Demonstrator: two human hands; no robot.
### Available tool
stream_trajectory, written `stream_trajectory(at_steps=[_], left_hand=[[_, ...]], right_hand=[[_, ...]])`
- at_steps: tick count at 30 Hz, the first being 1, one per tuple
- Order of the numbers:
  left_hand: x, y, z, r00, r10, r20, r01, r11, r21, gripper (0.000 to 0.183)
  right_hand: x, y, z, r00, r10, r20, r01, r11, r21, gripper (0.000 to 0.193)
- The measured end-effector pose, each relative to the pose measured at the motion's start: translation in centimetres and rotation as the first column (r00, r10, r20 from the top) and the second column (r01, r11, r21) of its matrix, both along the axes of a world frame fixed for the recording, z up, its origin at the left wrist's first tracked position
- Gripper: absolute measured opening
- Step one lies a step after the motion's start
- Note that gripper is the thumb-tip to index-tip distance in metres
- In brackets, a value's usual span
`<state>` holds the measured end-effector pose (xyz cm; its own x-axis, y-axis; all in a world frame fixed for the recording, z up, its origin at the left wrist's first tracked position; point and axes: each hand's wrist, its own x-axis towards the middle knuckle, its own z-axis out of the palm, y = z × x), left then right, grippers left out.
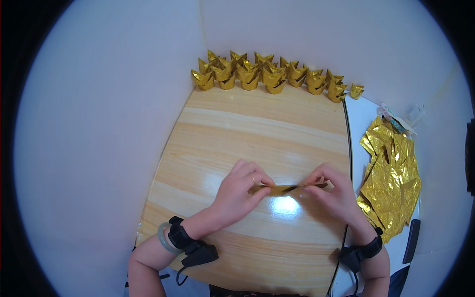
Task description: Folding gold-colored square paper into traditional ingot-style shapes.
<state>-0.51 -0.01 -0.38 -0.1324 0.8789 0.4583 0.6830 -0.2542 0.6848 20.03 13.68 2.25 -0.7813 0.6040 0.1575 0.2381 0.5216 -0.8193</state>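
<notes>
Over the middle of the wooden table, a narrow folded strip of gold foil paper stretches between my two hands. My left hand pinches its left end between thumb and fingers. At the other end, my right hand grips it the same way, and a short tip sticks out past the fingers. The paper is seen nearly edge-on, so its full shape cannot be made out.
Rows of folded gold paper ingots line the table's far edge. A smaller gold piece stands at their right end. On the white surface at right lies a pile of gold foil sheets, with a clear plastic item behind it.
</notes>
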Motion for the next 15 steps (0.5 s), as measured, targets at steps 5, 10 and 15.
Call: stream_trajectory(at_steps=[5,10,15], left_hand=[[-0.2,0.1,0.3,0.933,-0.026,-0.360,0.075,0.989,0.124,0.013],[0.0,0.0,-0.3,0.896,-0.257,-0.361,0.262,0.964,-0.035,0.014],[-0.4,0.5,-0.5,0.918,-0.244,-0.314,0.219,0.969,-0.115,0.033]], right_hand=[[0.4,1.3,-0.1,0.976,0.215,-0.032,-0.163,0.824,0.543,0.019],[0.6,1.3,-0.5,0.962,0.223,0.156,-0.272,0.795,0.542,0.015],[0.6,0.9,0.0,0.962,0.195,0.192,-0.269,0.800,0.536,0.012]])
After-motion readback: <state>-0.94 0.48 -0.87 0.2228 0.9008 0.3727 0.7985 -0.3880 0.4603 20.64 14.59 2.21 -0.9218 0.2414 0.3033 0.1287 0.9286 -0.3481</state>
